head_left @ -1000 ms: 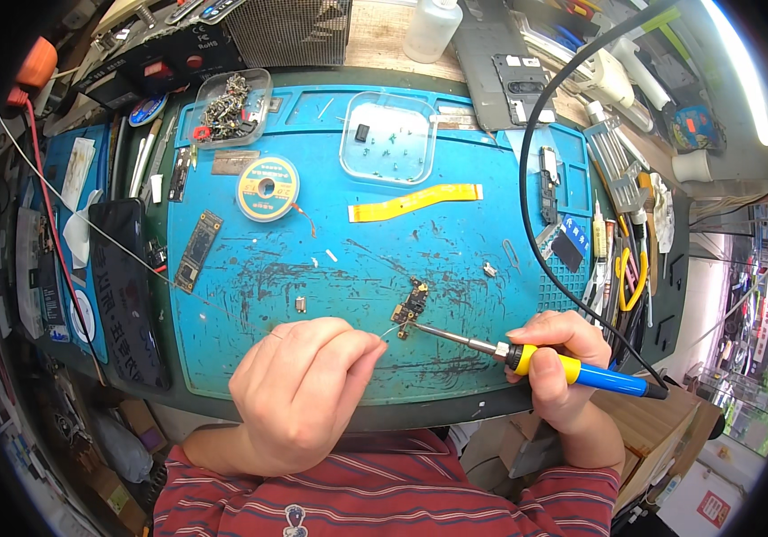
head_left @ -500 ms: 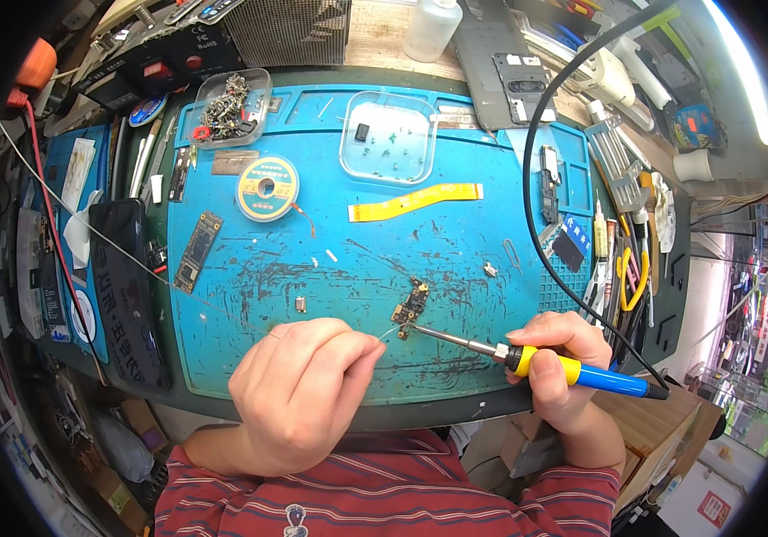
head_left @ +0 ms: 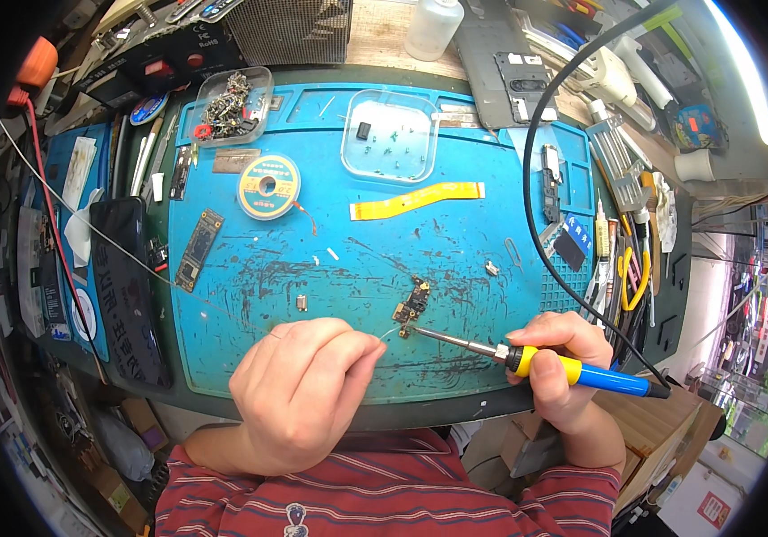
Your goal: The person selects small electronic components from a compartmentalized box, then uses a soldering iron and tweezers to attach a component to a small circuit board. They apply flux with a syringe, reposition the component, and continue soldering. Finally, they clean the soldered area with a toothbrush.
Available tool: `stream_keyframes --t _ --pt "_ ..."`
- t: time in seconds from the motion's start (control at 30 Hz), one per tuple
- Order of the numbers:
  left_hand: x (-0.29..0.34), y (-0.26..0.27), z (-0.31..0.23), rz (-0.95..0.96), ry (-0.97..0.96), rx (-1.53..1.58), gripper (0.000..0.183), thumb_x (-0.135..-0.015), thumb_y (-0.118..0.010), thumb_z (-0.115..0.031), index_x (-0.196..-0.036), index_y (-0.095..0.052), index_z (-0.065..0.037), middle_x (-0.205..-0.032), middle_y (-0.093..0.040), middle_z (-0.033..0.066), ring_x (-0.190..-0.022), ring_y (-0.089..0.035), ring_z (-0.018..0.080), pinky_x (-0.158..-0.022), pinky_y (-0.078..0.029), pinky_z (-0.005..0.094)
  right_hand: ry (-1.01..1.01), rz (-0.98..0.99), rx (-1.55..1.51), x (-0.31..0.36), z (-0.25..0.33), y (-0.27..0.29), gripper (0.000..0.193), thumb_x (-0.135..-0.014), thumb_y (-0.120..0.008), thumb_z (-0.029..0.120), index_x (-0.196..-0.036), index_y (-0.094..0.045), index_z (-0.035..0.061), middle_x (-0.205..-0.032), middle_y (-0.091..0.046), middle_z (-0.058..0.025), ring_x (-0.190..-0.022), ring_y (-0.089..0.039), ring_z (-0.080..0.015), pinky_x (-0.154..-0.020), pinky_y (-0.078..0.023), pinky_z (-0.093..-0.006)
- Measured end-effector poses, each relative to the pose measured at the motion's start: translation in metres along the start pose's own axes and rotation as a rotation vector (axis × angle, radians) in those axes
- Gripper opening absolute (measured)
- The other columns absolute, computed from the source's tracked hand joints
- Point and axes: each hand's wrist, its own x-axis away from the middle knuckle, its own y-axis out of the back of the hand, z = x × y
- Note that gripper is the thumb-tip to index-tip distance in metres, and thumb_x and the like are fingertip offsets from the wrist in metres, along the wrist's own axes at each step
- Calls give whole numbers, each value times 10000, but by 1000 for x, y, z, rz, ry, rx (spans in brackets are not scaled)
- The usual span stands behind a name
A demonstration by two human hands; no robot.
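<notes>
Soldering looks to be the step in hand: the right hand (head_left: pixel 563 371) is clamped on a blue-and-yellow soldering iron (head_left: pixel 572 370), its tip touching a small circuit board (head_left: pixel 412 307) lying mid-mat on the table. The left hand (head_left: pixel 299 394) pinches thin solder wire (head_left: pixel 390 329) toward that joint. Feeding wire steadily seems the next demand.

You have two clear plastic dishes (head_left: pixel 391 134) (head_left: pixel 233 106), one solder spool (head_left: pixel 268 186), one yellow flex cable (head_left: pixel 417 199), and one soldering iron (head_left: pixel 545 365).
</notes>
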Motion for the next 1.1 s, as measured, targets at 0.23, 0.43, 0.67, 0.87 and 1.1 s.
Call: stream_keyframes --t 0.23,0.43,0.67,0.87,1.1 --pt "2 1 1 7 -4 0 265 -684 -857 1 -890 -695 -44 -833 -650 63 -695 -645 223 -577 -503 322 -13 -1 2 0 1 0 173 -908 -708 147 -1013 -735 13 -758 -704 -84 -629 -655 -140 -569 -503 -270" --pt "3 1 1 9 -12 -1 268 -686 -857 -4 -896 -696 -42 -838 -651 66 -696 -648 225 -582 -509 321 -20 -5 1 0 1 0 176 -906 -713 155 -1006 -738 12 -765 -710 -89 -626 -654 -140 -570 -503 -272" --pt "5 1 2 4 -16 -5 271 -686 -856 -9 -903 -698 -42 -842 -653 68 -699 -652 227 -587 -515 321 6 -24 -16 0 0 -1 197 -927 -697 171 -1002 -726 -9 -770 -709 -94 -602 -643 -128 -551 -499 -257" --pt "5 2 1 5 -10 -7 272 -682 -858 -8 -900 -699 -43 -848 -660 69 -705 -658 230 -591 -519 321 -187 -191 -195 -4 12 -7 292 -1003 -620 247 -913 -685 -23 -717 -648 -62 -533 -555 -75 -477 -423 -228" --pt "5 2 1 7 -8 -6 275 -677 -863 -12 -899 -703 -44 -854 -662 69 -710 -660 230 -595 -523 321 -49 -109 -85 -6 -1 -3 245 -960 -614 193 -934 -710 -31 -700 -649 -64 -549 -552 -80 -499 -413 -238"
